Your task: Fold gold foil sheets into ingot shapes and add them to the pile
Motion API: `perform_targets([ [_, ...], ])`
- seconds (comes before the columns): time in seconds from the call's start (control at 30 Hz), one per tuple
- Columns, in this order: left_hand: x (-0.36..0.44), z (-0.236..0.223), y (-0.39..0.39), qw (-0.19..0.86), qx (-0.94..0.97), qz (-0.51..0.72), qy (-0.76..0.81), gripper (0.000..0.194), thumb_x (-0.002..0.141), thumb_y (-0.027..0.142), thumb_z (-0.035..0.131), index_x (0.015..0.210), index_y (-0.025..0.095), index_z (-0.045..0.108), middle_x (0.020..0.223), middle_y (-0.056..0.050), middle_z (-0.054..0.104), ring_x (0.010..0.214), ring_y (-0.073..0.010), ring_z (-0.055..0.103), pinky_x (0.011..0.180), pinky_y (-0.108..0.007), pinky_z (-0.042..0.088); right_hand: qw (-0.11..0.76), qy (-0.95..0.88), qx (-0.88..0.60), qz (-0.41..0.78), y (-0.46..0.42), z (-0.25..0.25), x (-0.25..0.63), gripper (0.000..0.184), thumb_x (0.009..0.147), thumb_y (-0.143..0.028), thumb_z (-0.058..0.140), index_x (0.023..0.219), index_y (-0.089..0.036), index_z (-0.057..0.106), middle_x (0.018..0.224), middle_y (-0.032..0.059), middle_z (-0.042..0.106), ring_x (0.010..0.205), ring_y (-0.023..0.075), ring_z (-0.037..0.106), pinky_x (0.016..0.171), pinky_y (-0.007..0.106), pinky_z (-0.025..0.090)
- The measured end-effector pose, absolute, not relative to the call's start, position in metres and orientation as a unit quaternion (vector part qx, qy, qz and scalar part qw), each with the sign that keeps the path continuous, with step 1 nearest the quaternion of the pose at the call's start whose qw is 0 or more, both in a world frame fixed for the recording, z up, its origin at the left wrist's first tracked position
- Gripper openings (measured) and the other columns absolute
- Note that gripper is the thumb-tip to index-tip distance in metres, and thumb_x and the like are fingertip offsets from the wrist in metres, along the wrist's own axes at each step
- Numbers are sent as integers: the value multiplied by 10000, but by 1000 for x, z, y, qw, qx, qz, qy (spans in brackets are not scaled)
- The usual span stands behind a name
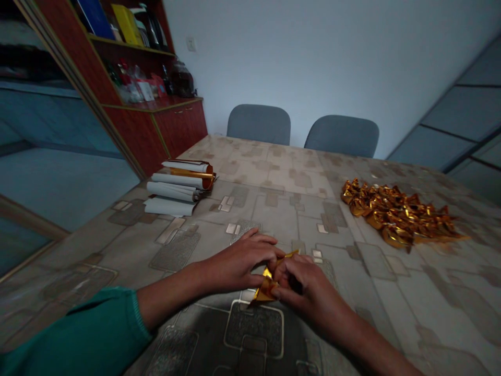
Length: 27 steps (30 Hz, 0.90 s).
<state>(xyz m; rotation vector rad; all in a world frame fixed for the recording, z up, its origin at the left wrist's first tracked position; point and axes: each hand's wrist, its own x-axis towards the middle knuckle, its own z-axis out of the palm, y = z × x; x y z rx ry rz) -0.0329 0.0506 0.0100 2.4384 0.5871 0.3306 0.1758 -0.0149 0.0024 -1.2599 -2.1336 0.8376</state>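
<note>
Both my hands meet low on the table over a small piece of gold foil paper (265, 289). My left hand (238, 262) rests on the table with its fingers curled onto the paper's upper edge. My right hand (303, 286) pinches the paper from the right side, fingers closed on it. A gold corner sticks up between the two hands and another part pokes out below them. A green sleeve covers my left forearm.
A heap of folded gold foil pieces (397, 214) lies at the right of the patterned table (352, 313). A stack of curled white and gold sheets (180, 186) lies at the left. Two grey chairs (258, 122) stand behind, a wooden cabinet (156, 120) at the left.
</note>
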Motion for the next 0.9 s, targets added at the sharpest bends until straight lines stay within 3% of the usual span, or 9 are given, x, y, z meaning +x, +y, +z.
perform_targets([
  [0.17, -42, 24, 35, 212, 936, 146, 241, 218, 966, 142, 529, 1141, 213, 636, 1368, -79, 640, 1328, -243, 526, 1159, -497, 312, 258, -795, -464, 293, -15, -3, 175, 257, 754, -12, 775, 758, -196, 595, 737, -34, 621, 758, 174, 557, 720, 305, 343],
  [0.27, -46, 24, 3, 111, 938, 176, 279, 260, 1008, 173, 469, 1218, 198, 620, 1293, -74, 689, 1233, -227, 597, 1125, -457, 386, 263, -806, -450, 282, -14, -4, 175, 255, 785, -41, 768, 731, -199, 575, 732, -36, 626, 744, 168, 553, 713, 303, 337],
  [0.3, -47, 21, -10, 87, 939, 175, 283, 295, 1020, 177, 447, 1275, 215, 591, 1301, -52, 690, 1237, -206, 596, 1140, -447, 376, 266, -808, -446, 278, -14, -4, 175, 248, 804, -60, 762, 731, -201, 571, 737, -35, 628, 742, 167, 554, 711, 302, 337],
  [0.4, -50, 4, -48, -2, 953, 174, 248, 385, 1009, 301, 480, 1338, 113, 546, 1377, -103, 645, 1313, -230, 541, 1178, -446, 343, 270, -814, -437, 270, -15, -4, 176, 216, 863, -122, 733, 746, -206, 572, 733, -34, 624, 737, 167, 553, 703, 300, 334],
  [0.5, -53, -15, -69, -77, 949, 160, 260, 426, 963, 69, 437, 1369, 142, 544, 1456, -65, 583, 1388, -202, 466, 1235, -431, 225, 266, -833, -417, 250, -16, -5, 176, 206, 934, -218, 678, 763, -207, 565, 726, -28, 618, 726, 171, 553, 710, 309, 333],
  [0.57, -55, -23, -74, -95, 944, 163, 272, 472, 943, 11, 406, 1367, 156, 554, 1472, -58, 567, 1410, -202, 437, 1249, -444, 168, 256, -848, -403, 229, -16, -5, 176, 216, 979, -285, 622, 787, -203, 568, 761, -11, 632, 744, 180, 566, 731, 323, 339],
  [0.9, -56, -27, -74, -139, 944, 124, 274, 469, 982, 80, 356, 1415, 159, 521, 1462, -47, 577, 1395, -202, 446, 1236, -439, 200, 238, -867, -396, 190, -15, -5, 178, 218, 1005, -287, 568, 803, -207, 561, 781, -9, 654, 744, 178, 592, 741, 323, 354],
])
